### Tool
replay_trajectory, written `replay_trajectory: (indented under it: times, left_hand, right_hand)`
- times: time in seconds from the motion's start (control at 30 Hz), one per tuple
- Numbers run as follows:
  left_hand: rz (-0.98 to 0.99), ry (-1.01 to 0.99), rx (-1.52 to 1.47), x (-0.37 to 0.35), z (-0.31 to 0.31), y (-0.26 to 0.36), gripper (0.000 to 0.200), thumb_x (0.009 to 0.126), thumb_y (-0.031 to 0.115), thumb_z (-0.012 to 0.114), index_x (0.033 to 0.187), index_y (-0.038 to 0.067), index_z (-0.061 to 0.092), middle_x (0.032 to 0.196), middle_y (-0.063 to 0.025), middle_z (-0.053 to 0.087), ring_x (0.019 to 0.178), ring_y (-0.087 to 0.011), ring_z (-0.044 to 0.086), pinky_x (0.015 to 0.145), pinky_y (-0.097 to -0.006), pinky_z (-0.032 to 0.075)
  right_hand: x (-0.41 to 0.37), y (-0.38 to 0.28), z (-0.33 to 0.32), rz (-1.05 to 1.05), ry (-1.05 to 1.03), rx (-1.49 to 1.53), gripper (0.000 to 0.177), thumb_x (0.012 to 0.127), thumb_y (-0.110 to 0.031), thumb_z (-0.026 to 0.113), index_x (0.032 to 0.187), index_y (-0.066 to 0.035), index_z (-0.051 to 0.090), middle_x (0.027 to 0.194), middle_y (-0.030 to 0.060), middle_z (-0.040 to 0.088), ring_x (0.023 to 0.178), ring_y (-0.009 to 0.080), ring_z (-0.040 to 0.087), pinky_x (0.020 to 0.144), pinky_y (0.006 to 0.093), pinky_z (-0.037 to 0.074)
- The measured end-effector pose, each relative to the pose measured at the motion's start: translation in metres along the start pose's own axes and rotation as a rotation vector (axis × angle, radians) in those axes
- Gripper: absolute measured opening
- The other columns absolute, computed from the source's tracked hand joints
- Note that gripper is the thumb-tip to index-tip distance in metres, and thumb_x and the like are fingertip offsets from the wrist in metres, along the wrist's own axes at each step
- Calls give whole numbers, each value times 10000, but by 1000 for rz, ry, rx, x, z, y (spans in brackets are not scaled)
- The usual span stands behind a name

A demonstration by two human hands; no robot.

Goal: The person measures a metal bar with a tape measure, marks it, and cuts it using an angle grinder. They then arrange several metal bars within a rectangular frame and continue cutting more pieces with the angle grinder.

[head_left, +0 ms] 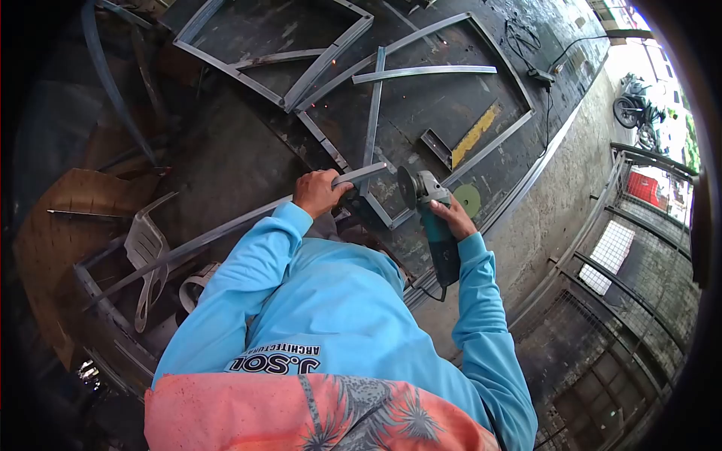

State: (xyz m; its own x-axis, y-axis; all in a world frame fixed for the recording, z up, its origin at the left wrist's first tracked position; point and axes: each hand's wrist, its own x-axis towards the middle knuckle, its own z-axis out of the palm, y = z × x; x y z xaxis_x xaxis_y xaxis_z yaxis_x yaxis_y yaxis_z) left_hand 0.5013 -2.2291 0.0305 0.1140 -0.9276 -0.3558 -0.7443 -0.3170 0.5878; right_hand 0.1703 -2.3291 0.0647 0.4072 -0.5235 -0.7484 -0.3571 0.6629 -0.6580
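Observation:
My left hand (317, 193) is closed around a metal bar (364, 174), whose cut end sticks out past my fingers. In my right hand (454, 217) is a green and black angle grinder (441, 252), gripped by its body. Its disc (407, 186) stands on edge just to the right of the bar's end, with a small gap between them. Beneath and beyond both hands lies a metal frame (496, 148) of welded bars. A loose metal strip (425, 73) rests across it. Close to my right hand, a pale green disc (467, 200) lies flat on the dark worktable (421, 113).
Another metal frame (259, 89) lies at the table's far left. A short channel piece (435, 148) sits beside a yellow-marked plate (475, 135). Black cables (540, 77) run over the right side. A white plastic chair (147, 244) is at left, a motorcycle (630, 111) far right.

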Motion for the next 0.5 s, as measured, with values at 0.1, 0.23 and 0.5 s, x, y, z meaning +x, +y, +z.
replay_trajectory:
  times: [0.1, 0.23, 0.5]
  left_hand:
    - [94, 158, 47, -5, 11, 0, 319, 818, 384, 725, 873, 81, 643, 814, -146, 673, 787, -366, 653, 684, -452, 519]
    - [148, 156, 51, -5, 8, -3, 300, 820, 358, 728, 902, 84, 638, 839, -137, 669, 791, -368, 649, 683, -449, 526]
    - [142, 139, 37, -2, 6, -4, 294, 831, 359, 716, 905, 82, 653, 839, -130, 671, 798, -361, 650, 691, -443, 529]
  right_hand:
    - [0, -10, 10, 5, -24, -11, 788, 771, -528, 757, 1306, -32, 457, 1084, 93, 595, 947, 184, 596, 843, 326, 500]
    - [8, -13, 14, 7, -47, -70, 804, 752, -567, 756, 1279, -31, 471, 1054, 105, 594, 953, 208, 599, 846, 349, 501]
    - [20, -9, 13, -44, -22, -208, 866, 707, -639, 753, 1270, -39, 484, 1063, 128, 599, 973, 235, 602, 864, 362, 495]
